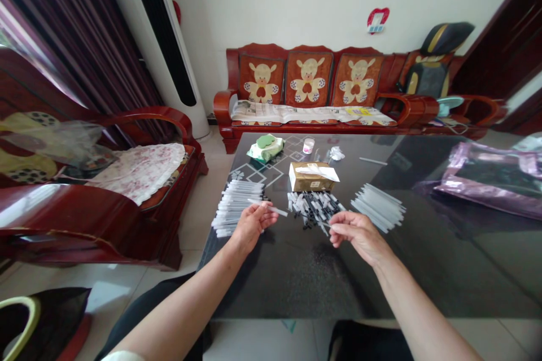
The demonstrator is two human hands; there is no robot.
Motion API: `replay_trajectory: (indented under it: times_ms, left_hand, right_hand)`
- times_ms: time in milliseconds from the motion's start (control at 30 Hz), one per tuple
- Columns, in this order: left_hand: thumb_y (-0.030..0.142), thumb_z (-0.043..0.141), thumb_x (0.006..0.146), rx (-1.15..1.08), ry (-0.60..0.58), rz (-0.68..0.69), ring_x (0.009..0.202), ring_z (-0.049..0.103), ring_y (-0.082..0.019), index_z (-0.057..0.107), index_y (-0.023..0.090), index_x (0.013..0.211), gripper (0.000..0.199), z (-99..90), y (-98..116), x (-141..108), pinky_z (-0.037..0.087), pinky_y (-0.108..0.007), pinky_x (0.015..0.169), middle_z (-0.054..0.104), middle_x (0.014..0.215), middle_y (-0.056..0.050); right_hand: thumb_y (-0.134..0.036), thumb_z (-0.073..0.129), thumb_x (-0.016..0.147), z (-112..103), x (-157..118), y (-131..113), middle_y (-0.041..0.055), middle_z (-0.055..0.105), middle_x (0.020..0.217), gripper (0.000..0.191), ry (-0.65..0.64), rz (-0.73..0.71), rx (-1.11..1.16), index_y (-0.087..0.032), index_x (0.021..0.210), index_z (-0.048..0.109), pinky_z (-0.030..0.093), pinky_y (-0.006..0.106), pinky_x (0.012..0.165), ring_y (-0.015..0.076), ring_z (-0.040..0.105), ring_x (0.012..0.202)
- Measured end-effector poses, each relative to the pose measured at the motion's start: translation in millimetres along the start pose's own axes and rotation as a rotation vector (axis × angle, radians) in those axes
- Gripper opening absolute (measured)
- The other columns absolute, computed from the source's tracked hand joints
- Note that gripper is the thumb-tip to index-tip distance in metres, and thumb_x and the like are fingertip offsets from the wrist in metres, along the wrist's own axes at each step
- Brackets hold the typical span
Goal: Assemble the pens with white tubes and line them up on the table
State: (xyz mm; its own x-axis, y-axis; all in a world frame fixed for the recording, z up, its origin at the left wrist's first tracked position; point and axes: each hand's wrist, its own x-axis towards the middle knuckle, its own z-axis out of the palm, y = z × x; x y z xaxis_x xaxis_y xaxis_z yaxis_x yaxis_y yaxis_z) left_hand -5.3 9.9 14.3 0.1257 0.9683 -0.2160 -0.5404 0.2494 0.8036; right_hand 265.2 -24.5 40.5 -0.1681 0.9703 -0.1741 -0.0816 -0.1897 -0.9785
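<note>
My left hand (254,223) is closed round a thin white tube (277,211), which points toward the middle of the table, beside a stack of whitish tubes (234,203). Fingers pinched, my right hand (349,231) is at the lower right edge of a pile of short black-and-white pieces (315,206); what it grips is too small to name. To the right of that hand lies a fanned stack of translucent tubes (379,207). A gold tissue box (313,177) stands just behind the pile.
On the dark glossy table (305,271), a green wipes pack (266,148), a small white cup (308,145), crumpled tissue (336,153) and a single tube (373,161) lie farther back. A purple-edged plastic bag (486,177) is at the right. Wooden seats stand behind and left.
</note>
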Motion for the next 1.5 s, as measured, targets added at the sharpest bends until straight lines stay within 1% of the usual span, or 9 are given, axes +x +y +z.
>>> replay_trajectory:
  times_ms: [233,467,600,700,833,933,1033,1167,1500]
  left_hand:
    - [0.019,0.058,0.083,-0.042,0.042,0.043,0.066,0.066,-0.014,0.06,0.007,0.09,0.014,1.4,4,0,0.055,-0.024,0.065,0.066,0.071,-0.008]
    - [0.019,0.061,0.081,-0.03,0.016,-0.016,0.066,0.066,-0.014,0.063,0.007,0.089,0.014,4.9,-2,-3,0.055,-0.024,0.064,0.067,0.071,-0.009]
    - [0.019,0.065,0.079,-0.031,-0.069,-0.104,0.066,0.066,-0.013,0.065,0.005,0.09,0.018,11.5,-11,-10,0.055,-0.023,0.067,0.067,0.07,-0.009]
    - [0.017,0.066,0.077,-0.046,-0.143,-0.201,0.062,0.064,-0.011,0.065,0.005,0.091,0.018,16.0,-19,-16,0.055,-0.021,0.063,0.066,0.069,-0.008]
    - [0.01,0.068,0.074,-0.088,-0.138,-0.255,0.061,0.064,-0.011,0.064,0.009,0.088,0.015,15.8,-26,-18,0.054,-0.02,0.059,0.065,0.068,-0.004]
    - [0.008,0.067,0.074,-0.102,-0.107,-0.266,0.062,0.065,-0.011,0.062,0.01,0.086,0.013,13.6,-25,-16,0.055,-0.02,0.059,0.065,0.069,-0.004]
    - [0.008,0.066,0.074,-0.099,-0.089,-0.256,0.063,0.066,-0.012,0.062,0.009,0.085,0.012,13.1,-24,-15,0.056,-0.02,0.06,0.066,0.07,-0.005]
    - [0.007,0.065,0.074,-0.099,-0.069,-0.25,0.062,0.066,-0.012,0.061,0.009,0.084,0.011,13.5,-25,-16,0.055,-0.02,0.06,0.065,0.069,-0.005]
    - [0.013,0.066,0.076,-0.058,-0.134,-0.258,0.058,0.063,-0.009,0.061,0.011,0.082,0.009,7.4,-28,-14,0.053,-0.018,0.057,0.063,0.066,-0.003]
  right_hand:
    - [-0.028,0.074,0.062,-2,1,0,0.005,0.066,0.06,0.025,-0.007,0.002,-0.016,-0.011,0.077,0.062,0.052,0.029,0.047,0.0168,0.063,0.049]
    - [-0.026,0.073,0.066,4,2,5,0.0052,0.067,0.063,0.022,-0.039,-0.002,-0.015,-0.011,0.079,0.063,0.052,0.029,0.047,0.0173,0.064,0.051]
    - [-0.028,0.073,0.066,19,3,10,0.0046,0.066,0.062,0.025,-0.081,0.0,-0.006,-0.011,0.083,0.063,0.052,0.029,0.046,0.0171,0.063,0.05]
    - [-0.03,0.072,0.067,36,4,15,0.0029,0.065,0.061,0.03,-0.115,-0.002,0.011,-0.011,0.089,0.062,0.051,0.027,0.043,0.0153,0.061,0.046]
    - [-0.031,0.07,0.07,52,4,21,0.0011,0.063,0.058,0.033,-0.181,0.006,0.032,-0.011,0.094,0.061,0.048,0.024,0.038,0.0129,0.058,0.041]
    - [-0.034,0.066,0.075,52,5,21,0.0009,0.062,0.057,0.031,-0.207,0.003,0.045,-0.011,0.094,0.061,0.047,0.023,0.036,0.012,0.056,0.04]
    - [-0.037,0.06,0.079,45,6,17,0.0018,0.062,0.059,0.03,-0.174,-0.022,0.059,-0.011,0.094,0.061,0.048,0.023,0.039,0.0126,0.058,0.044]
    - [-0.034,0.066,0.074,41,6,17,0.0024,0.064,0.06,0.029,-0.185,-0.006,0.012,-0.011,0.092,0.062,0.049,0.024,0.041,0.0133,0.059,0.045]
    - [-0.037,0.066,0.074,57,5,30,0.0029,0.064,0.059,0.029,-0.257,0.025,-0.063,-0.011,0.083,0.061,0.047,0.022,0.038,0.0124,0.058,0.042]
